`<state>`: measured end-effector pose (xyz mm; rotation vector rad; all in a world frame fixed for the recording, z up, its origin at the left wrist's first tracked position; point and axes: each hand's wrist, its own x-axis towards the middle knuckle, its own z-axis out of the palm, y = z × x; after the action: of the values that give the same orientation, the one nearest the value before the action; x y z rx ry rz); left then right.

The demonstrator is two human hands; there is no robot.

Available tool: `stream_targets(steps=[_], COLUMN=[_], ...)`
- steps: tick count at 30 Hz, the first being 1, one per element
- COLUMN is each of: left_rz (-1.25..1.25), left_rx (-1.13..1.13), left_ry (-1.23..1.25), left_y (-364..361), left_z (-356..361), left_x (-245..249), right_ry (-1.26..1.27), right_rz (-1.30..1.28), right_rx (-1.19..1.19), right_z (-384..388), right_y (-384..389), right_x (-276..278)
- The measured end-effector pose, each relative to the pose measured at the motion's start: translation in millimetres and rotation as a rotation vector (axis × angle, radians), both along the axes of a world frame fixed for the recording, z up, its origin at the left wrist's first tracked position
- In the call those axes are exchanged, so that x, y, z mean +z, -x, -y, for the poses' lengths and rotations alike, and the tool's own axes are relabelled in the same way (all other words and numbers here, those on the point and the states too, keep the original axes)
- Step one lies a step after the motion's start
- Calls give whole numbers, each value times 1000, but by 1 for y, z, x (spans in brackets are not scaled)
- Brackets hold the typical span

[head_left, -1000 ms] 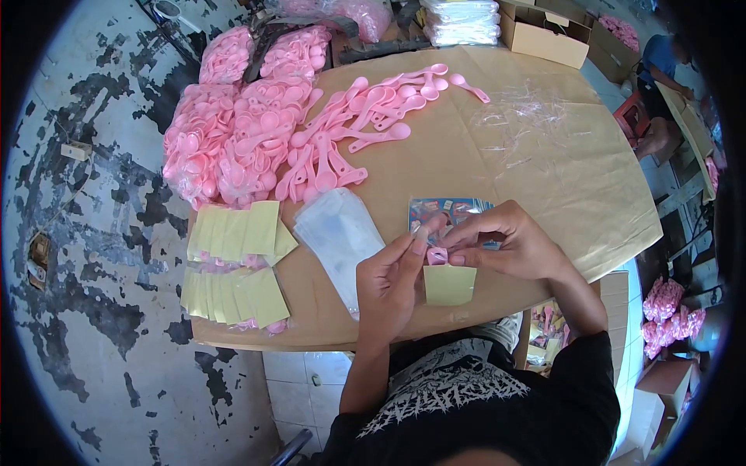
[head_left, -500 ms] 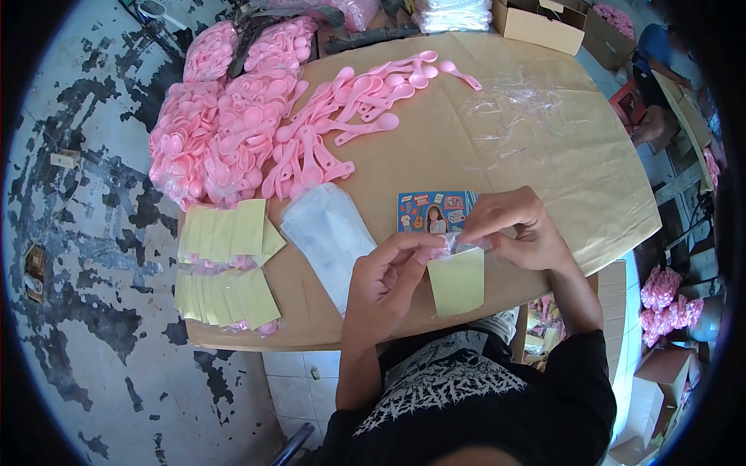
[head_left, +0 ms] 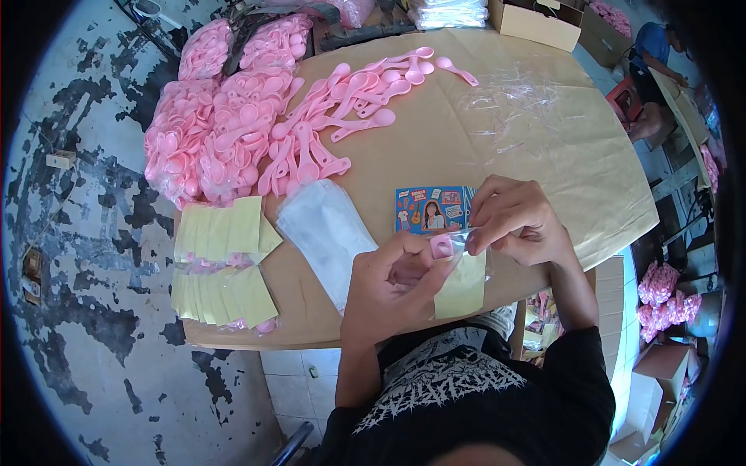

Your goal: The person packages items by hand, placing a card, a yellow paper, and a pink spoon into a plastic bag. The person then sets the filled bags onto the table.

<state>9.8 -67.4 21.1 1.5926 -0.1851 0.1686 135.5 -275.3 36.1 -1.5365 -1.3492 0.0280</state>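
Observation:
Near the table's front edge my left hand (head_left: 396, 283) pinches a clear plastic bag with a yellow card (head_left: 460, 287) in it; a pink spoon handle end (head_left: 441, 247) shows at the bag's top. My right hand (head_left: 519, 221) is closed on the bag's clear edge, just right of the pink piece. A blue printed card stack (head_left: 430, 210) lies right behind the hands. To the left is a stack of clear empty bags (head_left: 326, 237). Farther left lie two rows of bagged yellow cards (head_left: 221, 233). Loose pink spoons (head_left: 342, 101) lie behind.
Bulging bags of pink spoons (head_left: 217, 132) fill the table's back left. Thin clear plastic strips (head_left: 517, 105) are scattered at the back right of the brown-covered table (head_left: 590, 186). An open cardboard box (head_left: 536, 23) stands behind. Another person (head_left: 651, 62) sits at the far right.
The pink handle end now shows between my hands at the bag's top. My right hand has shifted slightly, and the yellow card is more covered by my left hand. The seated person shows more.

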Motion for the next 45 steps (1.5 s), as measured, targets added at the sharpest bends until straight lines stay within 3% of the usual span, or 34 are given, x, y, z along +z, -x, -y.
stream_targets(steps=[3, 7, 10, 14, 15, 17, 19, 21, 23, 26, 29, 32, 35, 41, 45], left_rz=[-32, -111, -55, 52, 84, 174, 133, 185, 181, 205, 100, 48, 77, -148, -40], left_rx=[41, 58, 97, 260, 354, 595, 846, 1007, 1083, 1035, 1083, 1197, 1139, 1171, 1232], left_ry=[32, 162, 62, 199, 317, 328, -38, -193, -161, 197, 172, 53, 16, -46, -6], left_y=[2, 11, 21, 44, 50, 67, 91, 99, 103, 106, 105, 90, 78, 70, 58], left_z=[3, -4, -11, -45, -58, -98, -159, -219, -287, -358, -402, -401, -381, -418, -411], left_x=[-3, -1, 8, 6, 3, 24, 40, 56, 60, 56, 35, 25, 27, 0, -17], right_ry=[10, -68, 360, 201, 203, 191, 171, 167, 171, 180, 175, 175, 184, 192, 178], right_rz=[134, -360, -214, -172, -146, -141, -191, -195, -200, -196, -185, -180, -157, -95, -76], right_rx=[-19, -156, -196, -139, -163, -200, -220, -246, -266, -272, -293, -321, -335, -361, -361], right_z=[3, -12, -30, -42, -43, -43, -42, -44, -46, -46, -42, -37, -32, -31, -30], right_y=[-8, 18, 37, 35, 33, 28, 20, 12, 8, 5, 0, -5, -8, -1, 1], right_x=[-1, 10, 33, 26, 28, 24, 18, 14, 12, 6, 0, -4, -5, 1, 1])
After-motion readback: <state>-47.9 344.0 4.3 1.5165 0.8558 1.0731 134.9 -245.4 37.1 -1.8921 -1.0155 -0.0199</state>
